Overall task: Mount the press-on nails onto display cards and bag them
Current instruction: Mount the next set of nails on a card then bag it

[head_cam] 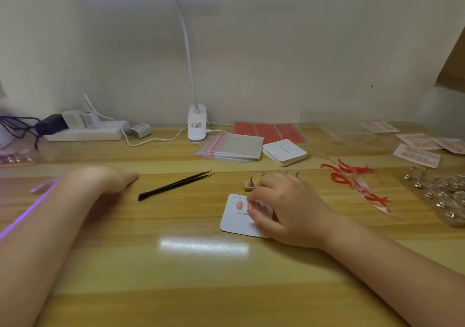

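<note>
- Early in the current display card [237, 222]: lies flat on the wooden desk [176, 276] near the middle, with one pink nail [239, 204] mounted at upper left and plenty of blank space left.
- Right hand [281, 208] resting on the card's right half, fingertips curled down onto a second pinkish nail [251, 208]; pinching or merely pressing, cannot tell through blur.
- Left hand [100, 179] flat on the desk well left of the card, fingers relaxed, holding nothing.
- One pair of black tweezers [176, 185] lying unused between the hands.
- Behind the right hand, roughly five small nail stands [251, 181]; exact count hidden.
- Far right: four bagged finished cards [417, 154], suggesting earlier sets complete; a cluster of metal stands [437, 193], too many and blurred to count.
- One stack of blank cards [284, 152], one pile of zip bags [231, 147], red adhesive sheets [269, 131], a heap of red peeled strips [357, 180].
- Bagging of this card not yet begun.
</note>
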`<control>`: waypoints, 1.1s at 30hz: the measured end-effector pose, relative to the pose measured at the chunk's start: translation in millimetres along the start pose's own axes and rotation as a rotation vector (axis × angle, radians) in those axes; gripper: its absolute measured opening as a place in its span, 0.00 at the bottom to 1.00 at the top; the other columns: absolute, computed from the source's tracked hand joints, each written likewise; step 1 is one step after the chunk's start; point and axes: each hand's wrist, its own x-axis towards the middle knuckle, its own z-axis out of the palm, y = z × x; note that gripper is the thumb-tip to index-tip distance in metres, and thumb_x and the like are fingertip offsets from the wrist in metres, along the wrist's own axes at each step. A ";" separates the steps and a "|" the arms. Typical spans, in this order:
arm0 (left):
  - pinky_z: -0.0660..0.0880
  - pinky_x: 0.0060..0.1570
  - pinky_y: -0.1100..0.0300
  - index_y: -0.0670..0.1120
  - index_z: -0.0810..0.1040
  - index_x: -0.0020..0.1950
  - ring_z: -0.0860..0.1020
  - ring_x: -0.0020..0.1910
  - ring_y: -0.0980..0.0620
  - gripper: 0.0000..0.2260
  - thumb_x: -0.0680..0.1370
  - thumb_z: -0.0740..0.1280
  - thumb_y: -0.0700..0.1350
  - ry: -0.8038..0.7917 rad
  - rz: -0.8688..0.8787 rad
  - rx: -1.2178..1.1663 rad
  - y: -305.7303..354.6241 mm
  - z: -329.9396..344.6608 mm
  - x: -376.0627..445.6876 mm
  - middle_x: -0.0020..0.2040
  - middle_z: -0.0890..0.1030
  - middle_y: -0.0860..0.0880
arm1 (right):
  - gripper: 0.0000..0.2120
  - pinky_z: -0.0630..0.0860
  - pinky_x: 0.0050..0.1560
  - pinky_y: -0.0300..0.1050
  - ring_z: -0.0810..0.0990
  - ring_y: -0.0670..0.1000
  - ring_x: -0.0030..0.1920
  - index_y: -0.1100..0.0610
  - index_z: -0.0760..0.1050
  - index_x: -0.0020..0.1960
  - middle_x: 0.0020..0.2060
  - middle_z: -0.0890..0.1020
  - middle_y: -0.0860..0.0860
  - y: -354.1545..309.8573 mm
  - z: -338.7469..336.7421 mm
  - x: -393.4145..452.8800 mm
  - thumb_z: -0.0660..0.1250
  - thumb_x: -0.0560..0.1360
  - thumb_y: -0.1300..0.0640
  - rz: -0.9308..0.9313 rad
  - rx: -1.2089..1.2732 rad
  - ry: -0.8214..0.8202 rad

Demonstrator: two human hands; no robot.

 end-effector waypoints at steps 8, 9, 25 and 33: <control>0.62 0.69 0.45 0.40 0.71 0.70 0.69 0.67 0.37 0.33 0.79 0.51 0.65 0.166 -0.038 -0.058 -2.7 13.4 20.1 0.69 0.71 0.38 | 0.12 0.71 0.52 0.47 0.76 0.49 0.49 0.54 0.82 0.51 0.45 0.80 0.47 -1.0 2.3 -0.3 0.63 0.77 0.49 0.032 0.092 0.027; 0.60 0.70 0.45 0.40 0.69 0.71 0.68 0.68 0.37 0.34 0.78 0.51 0.66 0.192 -0.086 -0.062 -1.2 13.6 19.1 0.70 0.70 0.38 | 0.12 0.71 0.53 0.47 0.75 0.49 0.49 0.54 0.82 0.51 0.45 0.80 0.47 -0.9 2.4 -0.1 0.64 0.77 0.49 0.038 0.092 0.028; 0.67 0.42 0.52 0.44 0.81 0.44 0.77 0.28 0.44 0.23 0.78 0.61 0.63 1.384 0.847 -0.107 40.3 -29.0 -82.5 0.31 0.81 0.44 | 0.06 0.74 0.48 0.42 0.77 0.45 0.45 0.54 0.80 0.51 0.45 0.81 0.46 -13.8 -5.4 5.3 0.67 0.77 0.55 0.219 0.421 0.348; 0.73 0.48 0.50 0.45 0.82 0.54 0.82 0.42 0.44 0.21 0.77 0.64 0.61 1.417 1.145 -0.096 72.6 -1.6 -136.2 0.46 0.85 0.49 | 0.20 0.75 0.41 0.30 0.82 0.39 0.46 0.49 0.79 0.57 0.46 0.85 0.43 -24.4 -39.6 16.7 0.68 0.69 0.39 0.387 1.152 0.319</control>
